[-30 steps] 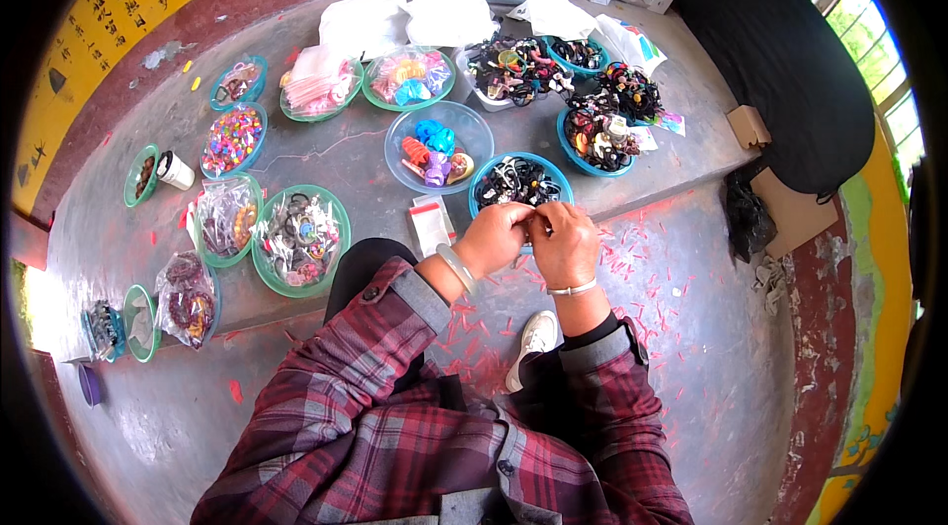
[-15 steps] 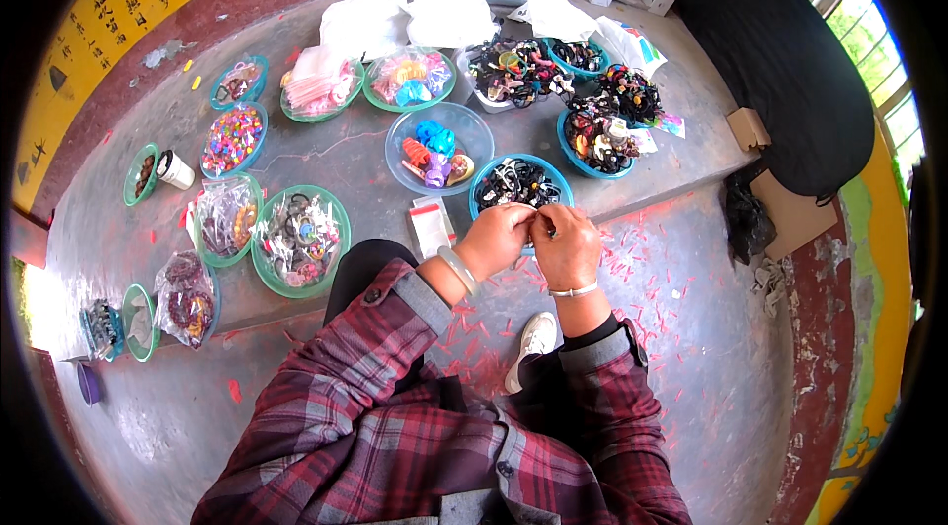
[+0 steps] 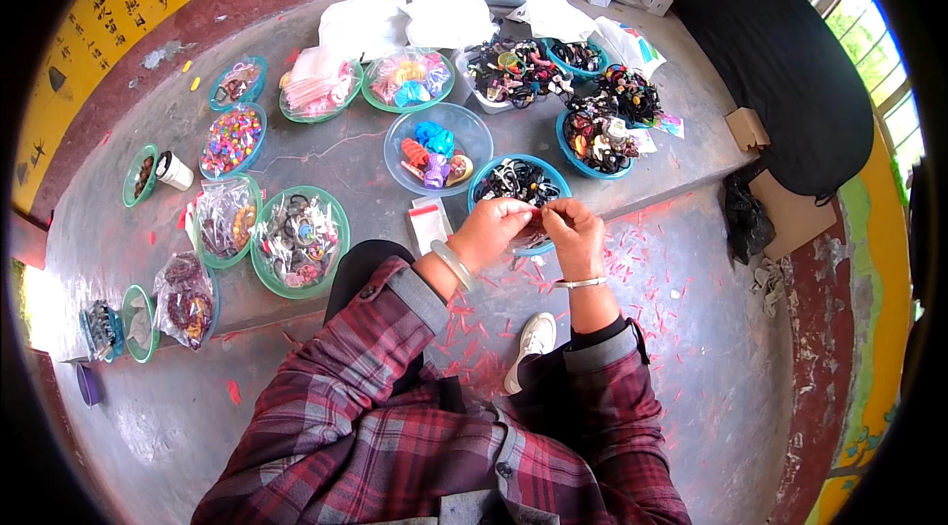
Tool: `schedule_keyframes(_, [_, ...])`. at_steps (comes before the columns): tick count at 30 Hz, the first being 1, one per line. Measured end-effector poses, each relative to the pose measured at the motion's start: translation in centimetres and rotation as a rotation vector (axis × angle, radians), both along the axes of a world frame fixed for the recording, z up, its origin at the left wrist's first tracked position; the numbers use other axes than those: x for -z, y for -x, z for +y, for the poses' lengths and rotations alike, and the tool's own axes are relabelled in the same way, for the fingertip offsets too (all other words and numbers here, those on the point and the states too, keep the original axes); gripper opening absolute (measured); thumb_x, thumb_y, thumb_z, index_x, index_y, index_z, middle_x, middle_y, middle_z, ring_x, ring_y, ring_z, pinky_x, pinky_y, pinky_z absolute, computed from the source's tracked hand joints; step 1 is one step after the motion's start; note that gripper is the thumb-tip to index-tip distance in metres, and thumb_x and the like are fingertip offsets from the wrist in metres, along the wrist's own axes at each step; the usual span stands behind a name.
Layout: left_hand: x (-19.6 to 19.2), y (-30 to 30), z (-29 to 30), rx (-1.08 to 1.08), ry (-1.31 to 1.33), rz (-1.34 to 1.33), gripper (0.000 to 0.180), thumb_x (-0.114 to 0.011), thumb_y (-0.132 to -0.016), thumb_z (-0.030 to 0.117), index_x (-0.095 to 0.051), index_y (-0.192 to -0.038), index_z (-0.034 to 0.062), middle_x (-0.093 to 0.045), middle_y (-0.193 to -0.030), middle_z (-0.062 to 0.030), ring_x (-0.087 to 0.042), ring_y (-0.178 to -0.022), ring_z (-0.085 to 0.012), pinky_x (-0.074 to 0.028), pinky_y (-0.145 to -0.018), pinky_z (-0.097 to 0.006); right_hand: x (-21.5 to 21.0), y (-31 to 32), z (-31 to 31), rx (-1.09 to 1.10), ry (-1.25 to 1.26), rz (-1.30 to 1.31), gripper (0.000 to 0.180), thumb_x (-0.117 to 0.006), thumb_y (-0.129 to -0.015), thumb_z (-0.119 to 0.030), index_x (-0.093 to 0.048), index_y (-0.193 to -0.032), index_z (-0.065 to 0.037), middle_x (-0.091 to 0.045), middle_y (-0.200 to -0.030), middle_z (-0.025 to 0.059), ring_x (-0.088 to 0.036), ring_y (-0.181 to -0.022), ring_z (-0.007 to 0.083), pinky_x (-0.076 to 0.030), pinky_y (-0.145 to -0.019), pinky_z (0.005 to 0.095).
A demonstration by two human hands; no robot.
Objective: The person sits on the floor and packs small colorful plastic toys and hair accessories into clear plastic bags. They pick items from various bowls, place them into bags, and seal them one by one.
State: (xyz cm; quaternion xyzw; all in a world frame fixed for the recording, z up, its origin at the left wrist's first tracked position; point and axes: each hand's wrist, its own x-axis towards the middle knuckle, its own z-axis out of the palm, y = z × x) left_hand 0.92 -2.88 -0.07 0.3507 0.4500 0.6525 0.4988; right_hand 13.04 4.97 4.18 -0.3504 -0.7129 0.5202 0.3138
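My left hand [image 3: 494, 232] and my right hand [image 3: 575, 239] meet over the near rim of a blue basin [image 3: 477, 172]. Both are closed in a pinch, fingertips close together. A small reddish bit [image 3: 534, 214] shows between them, too tiny to make out its kind. Black and white hair ties [image 3: 515, 181] fill the basin, partly hidden behind my hands. Left of the basin lies a small clear packet [image 3: 430, 225] with a red edge. A clear bowl [image 3: 403, 161] behind it holds blue, red and purple pieces.
Green bowls [image 3: 341, 241] of bagged trinkets stand on the left of the grey ledge [image 3: 326, 155]. Heaped hair ties [image 3: 600, 128] sit in basins at the right. Red scraps [image 3: 474, 342] litter the floor around my white shoe [image 3: 538, 337]. A black oval panel [image 3: 780, 61] leans at far right.
My fingertips have drawn slightly apart, and a small reddish bit now shows between them. The right hand has turned a little; the bowls stay put.
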Motion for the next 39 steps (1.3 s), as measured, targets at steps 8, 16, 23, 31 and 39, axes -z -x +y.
schedule_keyframes(8, [-1.4,0.0,-0.2,-0.026,0.042,-0.137,0.023,-0.048,-0.086,0.008,-0.055,-0.100,-0.0083,-0.059,-0.097,-0.0125,-0.059,-0.088,-0.0170,-0.048,-0.079,-0.026,0.7,-0.2,0.3,-0.058,0.042,0.098,0.009,-0.058,-0.075,-0.004,-0.062,-0.081,0.001,-0.062,-0.073,0.0041,-0.057,-0.065,0.0088,-0.046,-0.060,0.0213])
schedule_keyframes(16, [-1.3,0.2,-0.3,-0.061,0.073,-0.039,0.023,-0.050,-0.086,0.011,-0.056,-0.099,-0.0072,-0.060,-0.093,-0.0093,-0.058,-0.083,-0.0125,-0.048,-0.075,-0.024,-0.2,0.1,-0.8,0.021,-0.265,-0.111,0.011,-0.061,-0.071,-0.008,-0.064,-0.082,-0.005,-0.062,-0.074,0.0086,-0.060,-0.065,0.0167,-0.047,-0.061,0.0258])
schedule_keyframes(23, [-0.9,0.3,-0.2,0.019,0.041,-0.192,0.033,-0.043,-0.090,0.023,-0.055,-0.102,-0.0043,-0.058,-0.095,-0.0091,-0.057,-0.086,-0.0142,-0.046,-0.079,-0.026,-0.6,0.5,-1.4,0.035,-0.585,-0.165,0.012,-0.061,-0.068,-0.009,-0.060,-0.080,-0.006,-0.060,-0.074,0.0106,-0.058,-0.068,0.0278,-0.047,-0.060,0.0335])
schedule_keyframes(31, [-1.1,0.1,-0.3,0.092,0.061,-0.136,0.037,-0.038,-0.092,0.028,-0.052,-0.106,-0.0022,-0.056,-0.102,-0.0085,-0.054,-0.093,-0.0144,-0.044,-0.083,-0.028,-0.2,0.4,-1.6,0.085,-0.945,-0.334,0.008,-0.059,-0.069,-0.013,-0.055,-0.070,-0.008,-0.055,-0.066,0.0090,-0.055,-0.062,0.0286,-0.043,-0.057,0.0385])
schedule_keyframes(39, [2.0,0.7,0.2,0.001,-0.140,0.402,0.033,-0.040,-0.091,0.025,-0.055,-0.103,-0.0015,-0.056,-0.095,-0.0060,-0.054,-0.086,-0.0112,-0.044,-0.076,-0.025,-0.3,0.6,-1.5,0.111,-0.902,-0.285,0.006,-0.059,-0.068,-0.012,-0.055,-0.068,-0.008,-0.055,-0.064,0.0090,-0.055,-0.060,0.0284,-0.043,-0.055,0.0384])
